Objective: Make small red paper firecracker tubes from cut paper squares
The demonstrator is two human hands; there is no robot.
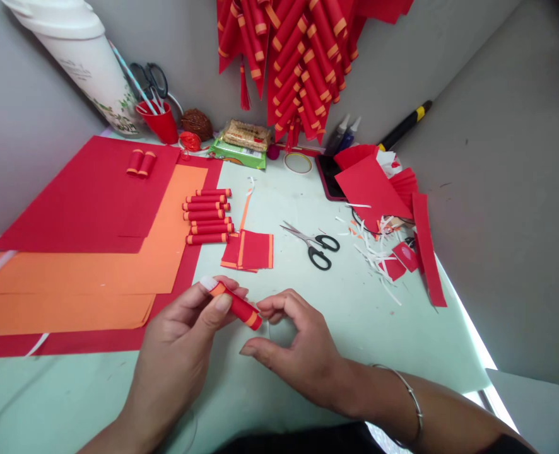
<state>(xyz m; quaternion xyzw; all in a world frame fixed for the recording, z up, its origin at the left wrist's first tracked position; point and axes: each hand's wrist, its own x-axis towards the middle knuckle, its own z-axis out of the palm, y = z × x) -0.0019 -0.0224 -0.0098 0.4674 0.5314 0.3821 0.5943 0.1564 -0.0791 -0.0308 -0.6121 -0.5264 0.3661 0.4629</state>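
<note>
My left hand [185, 334] is closed around a red paper roll [243, 307] with an orange band near each end. The roll slants down to the right, and something white shows at its upper end by my fingertips. My right hand [293, 343] is just right of the roll's lower end, its fingers curled and its thumb apart from them. Beyond the hands, several finished red paper rolls [208, 215] lie in a stack. Beside them are flat red paper pieces [257, 250] with orange edges. Black-handled scissors [313, 241] lie opened on the table.
Large red sheets [85, 195] and orange sheets [118, 274] cover the left side, with two short rolls [141, 163] on top. Paper scraps [378, 252] and a phone [329, 178] are at right. A red cup [162, 125] and hanging firecracker decorations [303, 69] stand along the wall.
</note>
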